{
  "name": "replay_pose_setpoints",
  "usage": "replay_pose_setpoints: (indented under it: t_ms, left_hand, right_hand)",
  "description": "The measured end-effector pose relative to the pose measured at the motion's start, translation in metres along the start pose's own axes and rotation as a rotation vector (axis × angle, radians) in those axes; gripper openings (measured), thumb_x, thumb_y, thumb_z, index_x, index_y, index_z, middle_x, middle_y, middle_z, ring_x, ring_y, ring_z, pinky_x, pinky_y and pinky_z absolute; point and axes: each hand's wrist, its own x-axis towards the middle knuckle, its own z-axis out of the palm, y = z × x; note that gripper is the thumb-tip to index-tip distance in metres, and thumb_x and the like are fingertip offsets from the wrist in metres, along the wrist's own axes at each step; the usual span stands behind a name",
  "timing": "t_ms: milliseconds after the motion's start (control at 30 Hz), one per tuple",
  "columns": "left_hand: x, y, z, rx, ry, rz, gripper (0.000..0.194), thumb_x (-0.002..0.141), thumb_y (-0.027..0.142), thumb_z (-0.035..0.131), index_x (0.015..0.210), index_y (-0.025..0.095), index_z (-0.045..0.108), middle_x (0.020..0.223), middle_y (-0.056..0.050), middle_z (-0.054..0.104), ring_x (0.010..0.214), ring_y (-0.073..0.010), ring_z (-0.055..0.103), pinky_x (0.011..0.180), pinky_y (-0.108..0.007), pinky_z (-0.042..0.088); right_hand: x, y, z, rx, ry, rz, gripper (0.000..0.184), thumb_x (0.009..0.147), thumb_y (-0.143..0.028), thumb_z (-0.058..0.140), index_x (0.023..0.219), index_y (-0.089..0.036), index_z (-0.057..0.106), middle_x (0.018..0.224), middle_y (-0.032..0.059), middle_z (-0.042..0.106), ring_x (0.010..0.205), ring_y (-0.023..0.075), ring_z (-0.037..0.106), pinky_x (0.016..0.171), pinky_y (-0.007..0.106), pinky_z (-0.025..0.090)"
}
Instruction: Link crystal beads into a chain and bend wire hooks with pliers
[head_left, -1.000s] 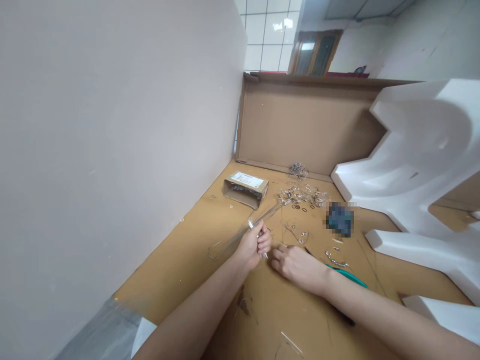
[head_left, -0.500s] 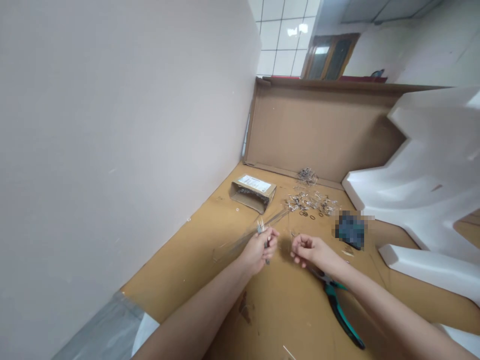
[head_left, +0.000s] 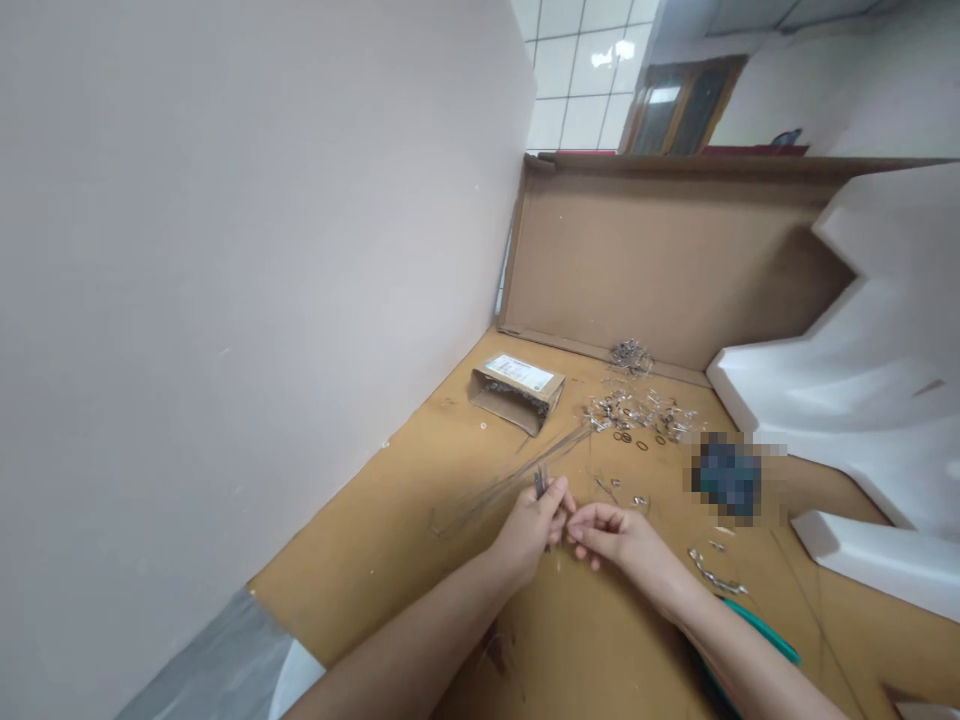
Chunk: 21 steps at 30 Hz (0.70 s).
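Note:
My left hand is closed around a small bundle of thin, dark metal strips, whose ends stick out above and below the fist. Right beside it, my right hand is closed in a pinch, its fingertips touching or nearly touching the left fingers. Whatever sits in that pinch is too small to make out. Green-handled pliers lie partly hidden under my right forearm. Long thin wires stretch across the table behind my left hand. Several small shiny metal pieces lie beyond the right hand.
An open cardboard box rests on its side at the back. Near it are scattered metal fittings and rings and a small metal heap. A blurred dark object sits to the right, before white foam. Cardboard stands behind.
My right hand has come together with my left one, closing the gap between them. The pliers, which showed more fully before, are now mostly covered by my right forearm. The view has shifted slightly.

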Motion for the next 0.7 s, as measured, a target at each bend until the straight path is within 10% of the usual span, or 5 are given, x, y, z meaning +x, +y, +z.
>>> replay_pose_setpoints:
  t_ms: [233,433,700]
  left_hand:
    - [-0.010,-0.007,0.010,-0.043,-0.128,-0.058,0.035,0.070,0.051,0.056,0.073,0.018,0.045,0.044,0.008,0.043,0.040,-0.0075,0.043,0.046,-0.020,0.033]
    - [-0.019,-0.004,0.015,-0.074,-0.142,-0.145,0.033,0.066,0.041,0.066,0.070,0.019,0.042,0.040,0.012,0.025,0.035,-0.0028,0.014,0.036,-0.017,0.011]
    - [-0.032,-0.014,0.019,0.422,-0.144,0.042,0.042,0.066,0.036,0.064,0.044,0.016,0.034,0.043,0.007,0.029,0.044,-0.0050,0.024,0.045,-0.021,0.019]
  right_hand:
    - [-0.036,0.005,-0.005,0.054,0.168,-0.038,0.028,0.068,-0.045,0.062,0.068,-0.017,0.062,0.063,-0.0002,0.062,0.053,0.0106,0.052,0.049,0.021,0.039]
    - [-0.057,0.019,-0.008,0.133,0.341,-0.044,0.037,0.070,-0.055,0.057,0.073,-0.018,0.060,0.065,0.0028,0.061,0.054,0.0138,0.054,0.050,0.025,0.041]
    - [-0.061,0.032,0.000,-0.007,0.391,-0.126,0.031,0.078,-0.050,0.050,0.070,-0.021,0.059,0.058,-0.0005,0.057,0.052,0.0144,0.052,0.054,0.025,0.041]
